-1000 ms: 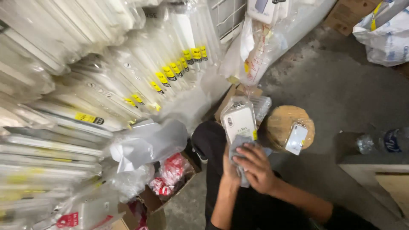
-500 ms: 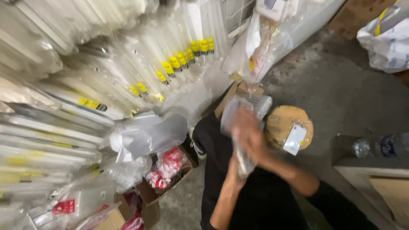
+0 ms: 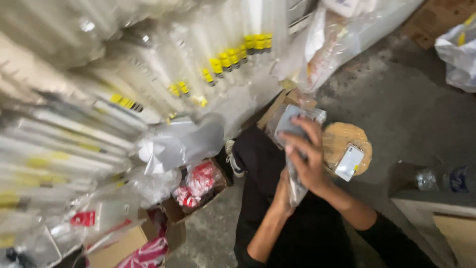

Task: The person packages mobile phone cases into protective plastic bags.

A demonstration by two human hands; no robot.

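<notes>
A: Right hand point(image 3: 308, 158) spread over a clear plastic sleeve point(image 3: 295, 184) above the lap; left hand point(image 3: 283, 191) pinches its lower end from behind.

B: Risk?

A: Slippery film, blurred view. The flat grey item point(image 3: 287, 128) inside could slide out onto the concrete floor point(image 3: 396, 114).

B: Further out?

A: White card point(image 3: 349, 163) sits on the round wooden stool point(image 3: 342, 139); an elbow could knock it. Stacked packaged tubes point(image 3: 148, 99) beyond look ready to topple.
</notes>
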